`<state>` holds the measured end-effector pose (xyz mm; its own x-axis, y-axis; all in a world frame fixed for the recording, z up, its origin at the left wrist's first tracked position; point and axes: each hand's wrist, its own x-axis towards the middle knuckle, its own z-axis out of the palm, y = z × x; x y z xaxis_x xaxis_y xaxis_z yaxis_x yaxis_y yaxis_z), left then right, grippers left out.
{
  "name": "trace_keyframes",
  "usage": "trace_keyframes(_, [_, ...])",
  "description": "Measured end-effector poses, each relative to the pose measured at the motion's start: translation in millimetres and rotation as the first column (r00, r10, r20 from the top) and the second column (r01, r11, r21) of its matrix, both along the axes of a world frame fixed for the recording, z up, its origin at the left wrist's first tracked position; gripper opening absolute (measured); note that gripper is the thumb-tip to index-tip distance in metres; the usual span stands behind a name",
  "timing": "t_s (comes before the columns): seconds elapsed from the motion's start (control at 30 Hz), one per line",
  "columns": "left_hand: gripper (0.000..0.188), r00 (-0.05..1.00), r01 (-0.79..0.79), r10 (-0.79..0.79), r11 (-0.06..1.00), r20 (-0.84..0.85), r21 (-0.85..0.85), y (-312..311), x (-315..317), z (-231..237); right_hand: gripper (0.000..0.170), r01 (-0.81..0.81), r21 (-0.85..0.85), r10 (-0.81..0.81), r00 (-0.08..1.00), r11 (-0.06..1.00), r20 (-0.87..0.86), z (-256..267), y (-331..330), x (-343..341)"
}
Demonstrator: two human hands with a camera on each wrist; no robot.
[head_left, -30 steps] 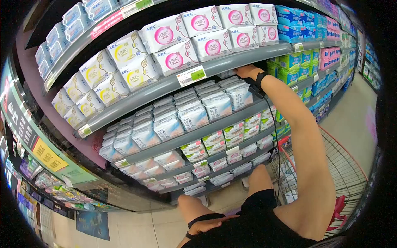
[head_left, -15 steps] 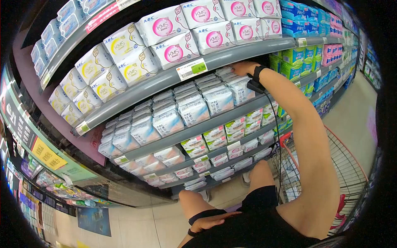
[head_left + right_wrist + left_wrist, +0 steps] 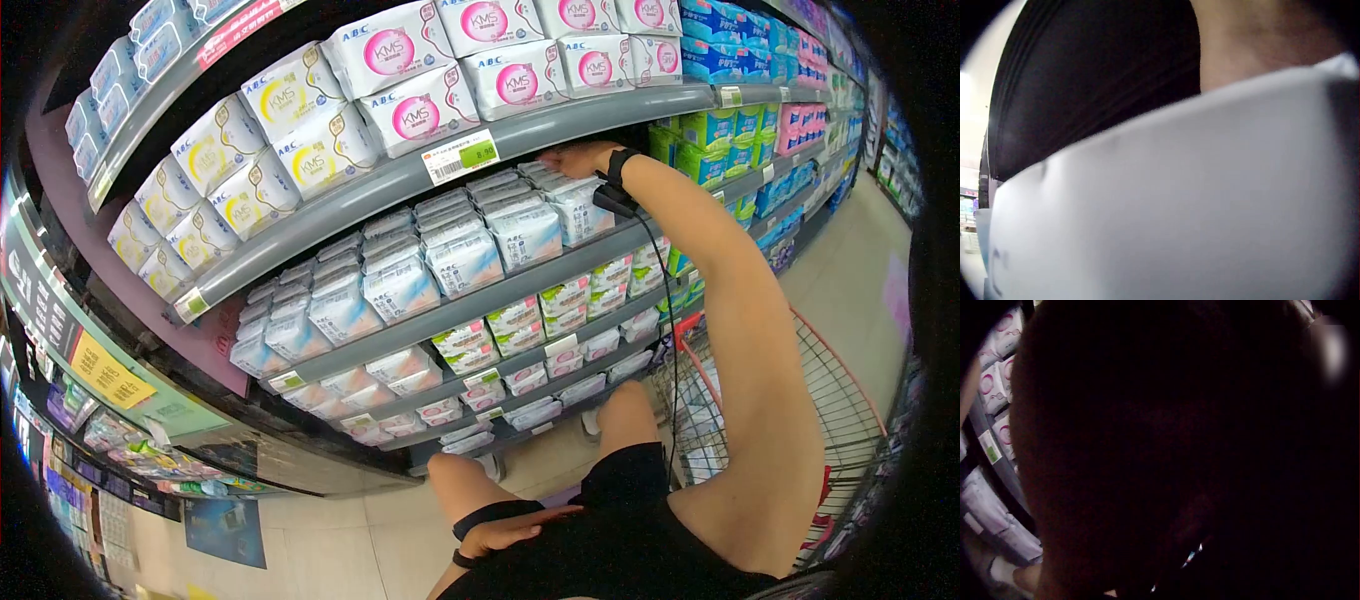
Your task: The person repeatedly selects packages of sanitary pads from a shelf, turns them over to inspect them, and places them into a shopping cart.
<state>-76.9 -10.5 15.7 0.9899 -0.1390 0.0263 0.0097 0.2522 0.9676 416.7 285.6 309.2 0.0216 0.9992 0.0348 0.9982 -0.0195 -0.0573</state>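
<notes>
My right hand (image 3: 585,160) reaches under the upper shelf, lying over the tops of the white ABC sanitary pad packs (image 3: 588,208) at the row's right end. Its fingers point left and stay partly in the shelf's shadow. Close up in the right wrist view, a white pack (image 3: 1179,187) fills the lower part, with some skin of the hand (image 3: 1254,50) just above its edge. My left hand (image 3: 500,535) rests on my lap with straight fingers, holding nothing. Mostly dark fills the left wrist view.
The upper shelf's grey edge (image 3: 580,120) runs just above the right hand, under pink-circle KMS packs (image 3: 517,82). Green packs (image 3: 700,150) stand to the right. A cable (image 3: 672,350) hangs from the right wrist. A wire shopping cart (image 3: 830,380) stands at my right.
My right hand has shifted slightly left over the packs, and more of its fingers show. The head view has moved a little. My left hand stays on the lap.
</notes>
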Motion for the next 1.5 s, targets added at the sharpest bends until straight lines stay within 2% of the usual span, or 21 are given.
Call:
trace_keyframes(0.03, [0.093,1.0,0.003,-0.003,1.0,0.003,0.001,-0.9,0.9,-2.4,0.072,-0.012,-0.097,0.009,1.0,0.995,-0.03,14.7,-23.1,-14.9])
trace_keyframes(0.13, [0.089,1.0,0.007,-0.007,1.0,0.023,0.002,0.5,-0.6,-8.1,0.081,-0.09,-0.081,0.094,0.995,0.993,0.044,10.1,-19.9,-16.5])
trace_keyframes(0.23, [0.087,0.999,0.009,-0.008,1.0,0.05,-0.005,-1.6,-0.5,-14.7,0.087,-0.063,-0.168,0.066,0.998,0.984,0.012,16.1,-31.1,-24.0])
trace_keyframes(0.3, [0.085,0.998,0.018,-0.018,1.0,0.056,0.004,0.5,1.1,-16.6,0.09,-0.087,-0.143,0.09,0.996,0.986,0.014,16.6,-30.7,-25.3])
trace_keyframes(0.4, [0.083,0.991,0.061,-0.074,0.991,0.112,0.118,3.2,4.1,-15.0,0.091,-0.089,-0.147,0.089,0.996,0.985,-0.008,25.8,-38.2,-35.5])
trace_keyframes(0.47, [0.084,0.997,0.026,-0.03,0.997,0.064,0.066,0.1,4.7,-0.9,0.091,-0.102,-0.132,0.097,0.994,0.986,-0.041,21.9,-34.6,-28.7])
trace_keyframes(0.5, [0.085,0.999,0.008,-0.01,0.999,0.04,0.042,-1.4,4.1,3.3,0.094,-0.101,-0.062,0.097,0.993,0.993,-0.064,5.5,-16.8,-10.8])
trace_keyframes(0.6, [0.085,0.999,0.005,-0.006,1.0,0.035,0.02,-3.1,1.3,-2.8,0.099,-0.088,-0.166,0.075,0.994,0.982,-0.085,12.7,-22.3,-3.5])
trace_keyframes(0.63, [0.085,0.999,-0.003,0.002,1.0,0.039,0.021,-5.1,-0.1,-3.2,0.1,-0.082,-0.152,0.068,0.993,0.985,-0.095,20.5,-37.2,-11.4])
trace_keyframes(0.67, [0.085,0.999,-0.006,0.005,1.0,0.037,0.024,-5.4,-1.4,-2.5,0.093,-0.118,-0.189,0.099,0.989,0.975,-0.107,21.0,-39.5,-7.8])
trace_keyframes(0.73, [0.085,0.999,-0.007,0.006,0.999,0.033,0.041,-4.3,-3.3,-2.6,0.1,-0.063,-0.172,0.034,0.986,0.983,-0.162,27.8,-66.1,-13.3])
trace_keyframes(0.87, [0.087,0.999,0.002,-0.004,0.999,0.038,0.054,-3.9,-6.0,2.9,0.088,-0.144,0.017,0.14,0.925,0.989,-0.353,18.0,-107.3,8.3])
trace_keyframes(0.9, [0.088,0.999,0.003,-0.005,0.999,0.045,0.048,-4.1,-6.3,5.3,0.082,-0.167,0.133,0.206,0.899,0.977,-0.386,12.4,-122.9,13.8])
trace_keyframes(1.0, [0.091,1.0,-0.014,0.015,0.999,-0.001,0.041,-6.3,-10.3,1.8,0.073,-0.119,0.309,0.292,0.74,0.944,-0.606,-14.6,-166.4,44.4])
trace_keyframes(1.03, [0.091,1.0,-0.005,0.005,0.999,-0.001,0.036,-7.2,-10.9,0.2,0.066,-0.114,0.302,0.293,0.697,0.946,-0.654,-19.4,-187.4,52.8])
trace_keyframes(1.13, [0.093,0.999,0.034,-0.035,0.999,0.018,0.026,-4.2,-5.0,-3.5,0.071,0.119,0.317,0.165,0.655,0.941,-0.737,-42.2,-243.2,73.5])
trace_keyframes(1.23, [0.092,0.995,0.096,-0.096,0.995,0.027,0.016,-3.0,3.4,-4.6,0.071,0.287,0.261,0.055,0.568,0.922,-0.821,-63.5,-295.2,95.8])
trace_keyframes(1.33, [0.094,0.988,0.154,-0.154,0.987,-0.016,0.048,0.3,13.6,0.0,0.073,0.372,0.032,-0.166,0.488,0.928,-0.857,-83.4,-348.1,117.3])
trace_keyframes(1.4, [0.097,0.978,0.202,-0.198,0.977,-0.064,0.065,-1.4,22.0,5.1,0.071,0.375,-0.122,-0.312,0.5,0.919,-0.808,-105.0,-381.0,126.6])
trace_keyframes(1.47, [0.101,0.971,0.23,-0.224,0.971,-0.088,0.069,0.7,29.5,8.7,0.07,0.359,-0.305,-0.458,0.501,0.882,-0.735,-134.9,-415.0,140.3])
trace_keyframes(1.5, [0.103,0.966,0.247,-0.24,0.967,-0.1,0.069,0.2,32.0,8.6,0.071,0.428,-0.349,-0.534,0.461,0.834,-0.709,-140.8,-430.9,127.2])
